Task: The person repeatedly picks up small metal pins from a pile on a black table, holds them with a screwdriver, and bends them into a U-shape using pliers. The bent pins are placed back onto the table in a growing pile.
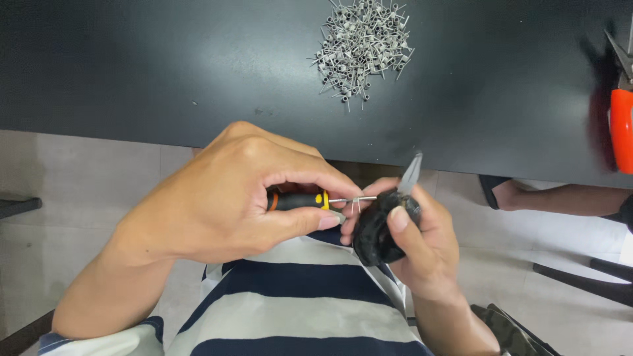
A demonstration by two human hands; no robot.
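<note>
Two hands work just off the black desk's point(165, 79) near edge: the left hand point(224, 198) wraps a black-and-orange-handled screwdriver point(300, 200) lying level, thin shaft pointing right, while the right hand point(422, 244) clasps black-handled pliers point(386, 221), tips angled up toward the desk.

Your left hand point(231, 194): fingers curled closed, thumb pressing forward | your right hand point(412, 240): fist wrapped tight, thumb on top | both forearms angle inward, hands nearly touching.

two hands point(217, 198), one screwdriver point(300, 200), one coil pile point(362, 43)
</note>
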